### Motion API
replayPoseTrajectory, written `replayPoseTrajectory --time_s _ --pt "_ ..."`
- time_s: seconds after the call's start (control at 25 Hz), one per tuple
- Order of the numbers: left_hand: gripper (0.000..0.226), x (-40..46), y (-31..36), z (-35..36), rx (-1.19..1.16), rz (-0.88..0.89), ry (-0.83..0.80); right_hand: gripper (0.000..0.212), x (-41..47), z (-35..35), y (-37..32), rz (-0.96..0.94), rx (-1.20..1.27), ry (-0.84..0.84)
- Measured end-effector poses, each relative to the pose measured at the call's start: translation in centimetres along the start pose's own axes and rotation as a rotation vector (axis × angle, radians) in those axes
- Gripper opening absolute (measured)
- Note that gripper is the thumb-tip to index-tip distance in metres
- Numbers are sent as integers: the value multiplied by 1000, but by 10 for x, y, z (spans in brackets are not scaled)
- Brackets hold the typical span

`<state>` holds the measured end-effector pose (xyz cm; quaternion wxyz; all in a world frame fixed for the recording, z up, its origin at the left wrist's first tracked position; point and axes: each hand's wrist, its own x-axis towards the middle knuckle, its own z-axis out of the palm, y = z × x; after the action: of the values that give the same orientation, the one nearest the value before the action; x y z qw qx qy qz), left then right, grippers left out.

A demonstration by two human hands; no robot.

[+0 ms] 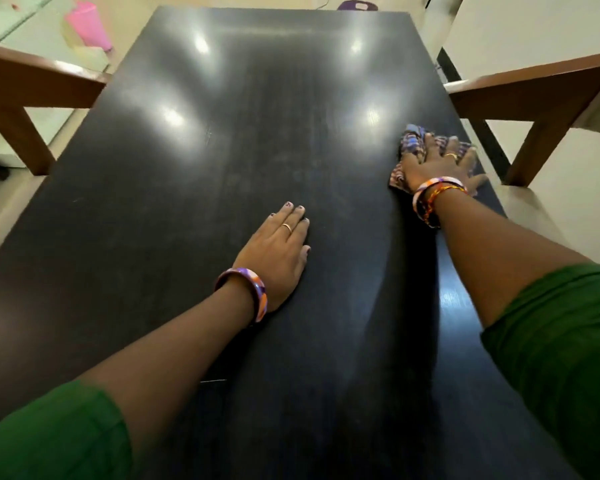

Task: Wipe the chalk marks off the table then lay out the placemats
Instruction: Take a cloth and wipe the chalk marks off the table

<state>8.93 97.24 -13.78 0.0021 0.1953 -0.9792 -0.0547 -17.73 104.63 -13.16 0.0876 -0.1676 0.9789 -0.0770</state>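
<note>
Chalk smears [302,168], faint grey, run along the dark glossy bench [153,237], left of the blue checked cloth [413,143] pressed under the flat right hand [437,164]; left hand [278,251] rests flat, empty.

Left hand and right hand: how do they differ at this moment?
The left hand lies flat on the bare table, holding nothing; the right hand presses spread fingers on a checked cloth. The left hand sits near the table's middle, closer to the person; the right hand reaches farther, by the right edge. Both wear a ring and a patterned bangle.
</note>
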Motion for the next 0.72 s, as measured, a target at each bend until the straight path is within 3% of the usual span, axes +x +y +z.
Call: replayPoseTrajectory --time_s 0.32,0.6,0.72 --pt "53 -11 48 2 19 19 -22 60 -66 -8 91 156 76 33" --pt "53 -109 86 0 -10 82 -70 57 -226 8 156 81 -48 138" --pt "54 -160 99 6 -24 101 -71 57 -289 15 187 141 -39 137"
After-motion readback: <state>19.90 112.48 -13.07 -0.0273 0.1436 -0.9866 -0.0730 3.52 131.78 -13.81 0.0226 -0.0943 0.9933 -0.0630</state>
